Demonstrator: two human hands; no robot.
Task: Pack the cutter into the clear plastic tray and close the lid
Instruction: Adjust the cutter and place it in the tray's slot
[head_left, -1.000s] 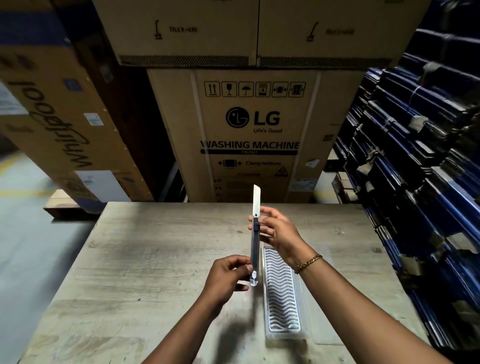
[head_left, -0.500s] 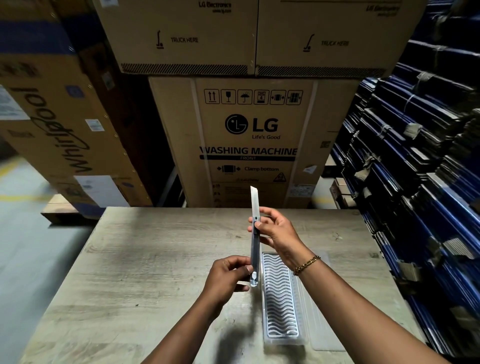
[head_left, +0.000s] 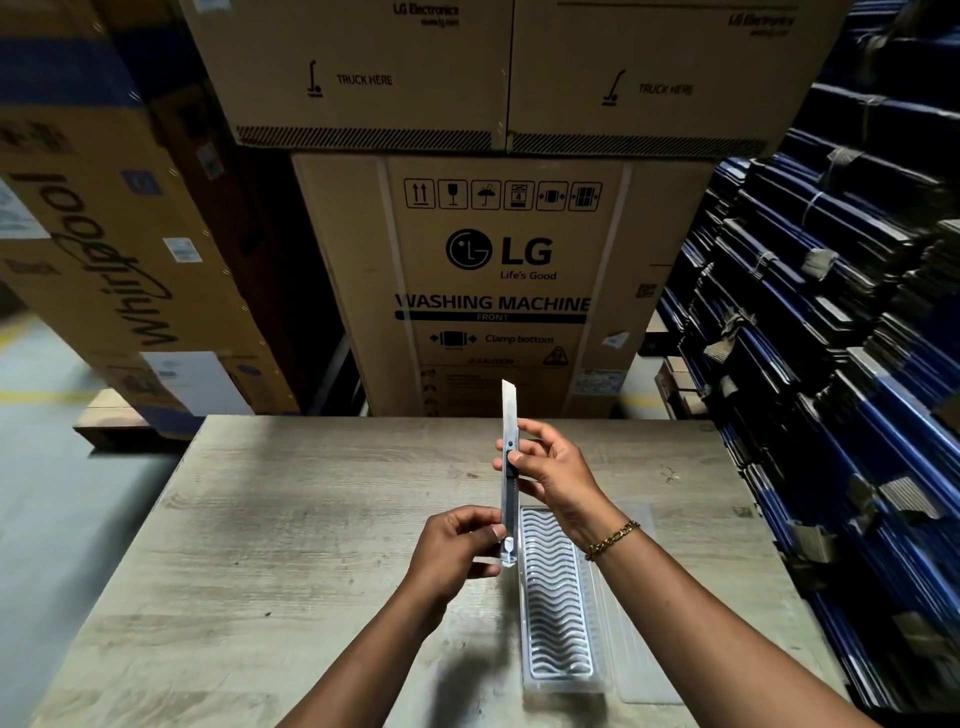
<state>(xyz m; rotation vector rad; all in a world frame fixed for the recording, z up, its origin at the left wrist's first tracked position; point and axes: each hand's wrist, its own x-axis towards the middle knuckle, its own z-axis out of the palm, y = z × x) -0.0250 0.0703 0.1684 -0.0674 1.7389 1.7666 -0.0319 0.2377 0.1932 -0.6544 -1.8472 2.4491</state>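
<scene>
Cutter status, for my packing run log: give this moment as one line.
cutter: upright, blade out | left hand: base | right hand: slider | tray: open, empty, on table

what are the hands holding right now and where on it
Both hold the slim metal cutter upright, blade extended: the left hand pinches its bottom end, the right hand grips near the black slider, upper body.

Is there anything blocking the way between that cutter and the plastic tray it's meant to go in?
Nothing visible does. The cutter is held upright by the left hand and right hand, just above the clear plastic tray, which lies open and empty on the table. Its lid lies flat to the right, out of the way.
</scene>
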